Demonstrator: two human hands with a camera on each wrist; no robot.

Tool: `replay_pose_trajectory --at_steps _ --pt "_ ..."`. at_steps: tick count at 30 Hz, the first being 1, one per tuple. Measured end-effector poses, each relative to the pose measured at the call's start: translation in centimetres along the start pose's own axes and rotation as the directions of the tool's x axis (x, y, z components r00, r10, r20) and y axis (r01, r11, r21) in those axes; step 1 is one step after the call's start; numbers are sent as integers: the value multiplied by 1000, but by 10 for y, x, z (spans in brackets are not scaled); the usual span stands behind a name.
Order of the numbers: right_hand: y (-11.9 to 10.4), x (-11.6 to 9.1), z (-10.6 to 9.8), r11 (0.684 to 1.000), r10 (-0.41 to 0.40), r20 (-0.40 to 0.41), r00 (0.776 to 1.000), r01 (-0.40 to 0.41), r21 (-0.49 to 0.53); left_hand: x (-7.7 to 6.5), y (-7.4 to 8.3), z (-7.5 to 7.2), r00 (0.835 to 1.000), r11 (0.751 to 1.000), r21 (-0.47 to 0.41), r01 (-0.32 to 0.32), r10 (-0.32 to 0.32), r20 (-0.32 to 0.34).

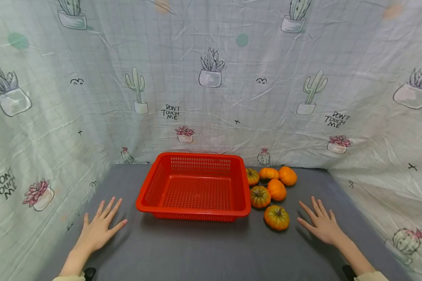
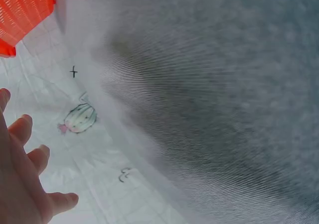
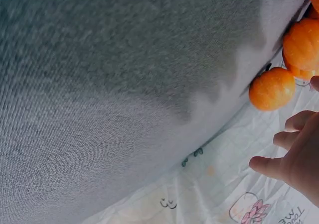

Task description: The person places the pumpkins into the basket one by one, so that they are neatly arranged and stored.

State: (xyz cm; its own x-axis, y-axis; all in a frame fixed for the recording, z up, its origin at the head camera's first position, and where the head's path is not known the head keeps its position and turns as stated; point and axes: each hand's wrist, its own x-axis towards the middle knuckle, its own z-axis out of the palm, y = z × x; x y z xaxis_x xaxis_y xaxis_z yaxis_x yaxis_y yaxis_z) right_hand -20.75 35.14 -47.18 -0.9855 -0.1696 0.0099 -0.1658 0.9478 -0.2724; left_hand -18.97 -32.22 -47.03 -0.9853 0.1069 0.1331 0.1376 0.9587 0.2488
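Observation:
My left hand (image 1: 97, 230) is spread over the grey table, left of a red plastic basket (image 1: 193, 214), and holds nothing. On the far side, my right hand (image 1: 324, 225) also has its fingers spread and holds nothing. Nearest to it lies a greenish-orange pumpkin (image 1: 276, 217), apart from the fingertips. Several more small pumpkins (image 1: 277, 190) cluster against the basket's right side, some bright orange, others greenish. Within the basket only its slotted floor shows. The left wrist view catches the left hand (image 2: 22, 179) and a basket corner (image 2: 25, 10); the right wrist view shows orange pumpkins (image 3: 272, 88) beyond the fingers.
A grey cloth-like surface (image 1: 197, 253) covers the table. Pale curtains (image 1: 211, 117) printed with potted cacti stand along the back and both sides. The basket's back rim is close to the rear curtain.

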Motion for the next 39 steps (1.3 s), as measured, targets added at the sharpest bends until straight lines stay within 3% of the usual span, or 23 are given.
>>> replay_pose_trajectory --at_steps 15,23,31,39 --pt "-17 -3 -3 995 -92 -93 991 89 -35 5 25 -17 996 998 -28 -58 56 -67" --pt "-32 0 -4 989 -146 -136 980 146 -12 10 48 -26 986 992 -58 -116 108 -129" --pt "-42 7 -4 978 -210 -192 959 210 -23 27 75 -33 970 983 -37 -178 169 -175" --pt "-54 15 -9 977 -205 -177 963 213 22 46 89 -31 974 984 -38 -176 168 -154"
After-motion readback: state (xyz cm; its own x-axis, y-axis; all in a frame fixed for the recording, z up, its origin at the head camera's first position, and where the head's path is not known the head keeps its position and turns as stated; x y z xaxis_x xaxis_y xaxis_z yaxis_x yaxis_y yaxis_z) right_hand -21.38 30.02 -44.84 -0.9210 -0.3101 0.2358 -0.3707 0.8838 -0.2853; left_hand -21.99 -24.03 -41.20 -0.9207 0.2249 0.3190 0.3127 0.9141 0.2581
